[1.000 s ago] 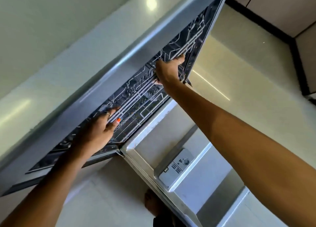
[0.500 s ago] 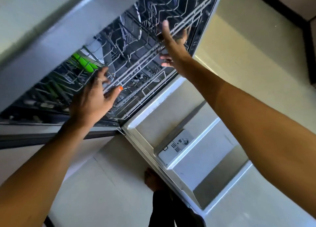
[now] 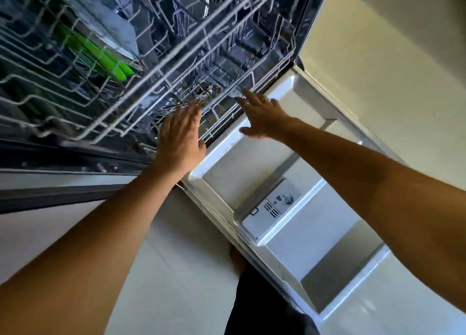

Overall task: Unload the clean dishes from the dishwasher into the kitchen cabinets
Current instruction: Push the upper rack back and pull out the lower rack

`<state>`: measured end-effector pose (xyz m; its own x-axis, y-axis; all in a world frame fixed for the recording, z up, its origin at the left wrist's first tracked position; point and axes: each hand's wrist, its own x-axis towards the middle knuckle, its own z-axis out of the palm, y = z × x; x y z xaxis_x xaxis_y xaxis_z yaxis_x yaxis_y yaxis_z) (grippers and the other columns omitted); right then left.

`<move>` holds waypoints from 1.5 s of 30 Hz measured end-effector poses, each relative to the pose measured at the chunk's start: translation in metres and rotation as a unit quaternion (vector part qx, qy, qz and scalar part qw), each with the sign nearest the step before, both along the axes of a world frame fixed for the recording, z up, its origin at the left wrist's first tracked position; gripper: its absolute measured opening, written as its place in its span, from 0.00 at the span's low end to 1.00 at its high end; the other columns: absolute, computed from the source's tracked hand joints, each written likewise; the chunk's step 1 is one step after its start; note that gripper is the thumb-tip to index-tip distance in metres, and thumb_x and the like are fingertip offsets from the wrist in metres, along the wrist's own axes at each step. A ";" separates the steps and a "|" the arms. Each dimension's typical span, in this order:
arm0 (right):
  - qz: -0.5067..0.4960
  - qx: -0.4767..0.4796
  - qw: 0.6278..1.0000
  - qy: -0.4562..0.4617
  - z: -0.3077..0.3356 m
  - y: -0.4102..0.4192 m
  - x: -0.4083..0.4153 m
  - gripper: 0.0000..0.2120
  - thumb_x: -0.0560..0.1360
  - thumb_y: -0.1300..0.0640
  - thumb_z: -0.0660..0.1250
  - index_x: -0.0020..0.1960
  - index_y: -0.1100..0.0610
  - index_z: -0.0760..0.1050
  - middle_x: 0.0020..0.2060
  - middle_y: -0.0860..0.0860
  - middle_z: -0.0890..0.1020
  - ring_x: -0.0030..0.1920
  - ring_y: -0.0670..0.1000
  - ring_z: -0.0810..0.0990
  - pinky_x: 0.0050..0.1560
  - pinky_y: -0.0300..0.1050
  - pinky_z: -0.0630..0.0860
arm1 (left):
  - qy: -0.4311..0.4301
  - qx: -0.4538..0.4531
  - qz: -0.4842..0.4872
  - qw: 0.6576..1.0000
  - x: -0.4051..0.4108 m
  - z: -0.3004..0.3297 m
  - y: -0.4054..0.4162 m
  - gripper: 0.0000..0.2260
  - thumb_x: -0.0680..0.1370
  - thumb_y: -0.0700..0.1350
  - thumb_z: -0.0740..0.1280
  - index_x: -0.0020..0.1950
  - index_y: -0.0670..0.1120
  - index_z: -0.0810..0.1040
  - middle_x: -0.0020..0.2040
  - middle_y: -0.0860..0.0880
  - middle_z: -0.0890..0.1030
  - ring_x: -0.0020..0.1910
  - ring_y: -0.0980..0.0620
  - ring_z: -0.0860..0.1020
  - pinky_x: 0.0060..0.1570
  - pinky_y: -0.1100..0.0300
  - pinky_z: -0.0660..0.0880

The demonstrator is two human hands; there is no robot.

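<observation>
- My left hand [image 3: 180, 138] reaches forward, fingers straight and together, at the front edge of the rack [image 3: 141, 82].
- My right hand [image 3: 262, 116] is flat, fingers apart, over the door [image 3: 290, 233] near that same edge.
- Green utensils [image 3: 100, 57] lie in the rack's left part.

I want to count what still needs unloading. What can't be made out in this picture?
- Dishes in the lower rack: head view, motion blur and crossing wires.
- Green items: blurred, kind unclear.
- Left hand and right hand: whether fingertips touch the rack.
- Cabinets: outside the frame.

bright daylight, glare on floor, motion-blurred rack, wide-angle warp.
</observation>
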<state>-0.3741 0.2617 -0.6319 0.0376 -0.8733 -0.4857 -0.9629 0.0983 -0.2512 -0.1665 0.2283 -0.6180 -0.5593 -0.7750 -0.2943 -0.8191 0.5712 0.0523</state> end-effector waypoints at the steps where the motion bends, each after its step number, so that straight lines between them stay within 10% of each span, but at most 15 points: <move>1: 0.002 -0.022 1.000 0.014 -0.003 -0.004 0.002 0.38 0.78 0.48 0.62 0.78 0.52 0.43 0.78 0.53 0.42 0.77 0.59 0.45 0.74 0.60 0.47 | -0.006 0.030 0.035 0.999 0.001 -0.012 -0.004 0.32 0.75 0.47 0.66 0.76 0.43 0.57 0.76 0.43 0.59 0.74 0.41 0.58 0.72 0.46 0.57; 8: 0.053 -0.078 0.993 0.069 -0.033 -0.041 0.015 0.40 0.76 0.51 0.65 0.78 0.53 0.42 0.78 0.53 0.44 0.77 0.55 0.41 0.74 0.59 0.40 | 0.009 0.184 0.186 0.965 0.000 -0.059 -0.018 0.30 0.78 0.47 0.65 0.76 0.44 0.57 0.77 0.45 0.55 0.73 0.43 0.61 0.69 0.51 0.61; 18: 0.051 -0.042 0.997 0.042 -0.014 -0.041 0.015 0.31 0.78 0.39 0.55 0.73 0.58 0.61 0.73 0.56 0.63 0.75 0.59 0.57 0.70 0.62 0.63 | 0.050 0.131 0.152 0.978 0.010 -0.072 0.024 0.37 0.73 0.46 0.70 0.77 0.46 0.56 0.75 0.44 0.54 0.68 0.40 0.67 0.64 0.46 0.69; 45: -0.031 0.172 0.984 0.043 0.014 0.243 -0.066 0.28 0.78 0.39 0.57 0.69 0.59 0.67 0.66 0.54 0.70 0.71 0.56 0.62 0.64 0.55 0.70 | -0.039 0.460 0.111 0.880 -0.092 -0.037 0.253 0.29 0.78 0.45 0.62 0.77 0.45 0.54 0.74 0.42 0.63 0.71 0.44 0.66 0.67 0.53 0.66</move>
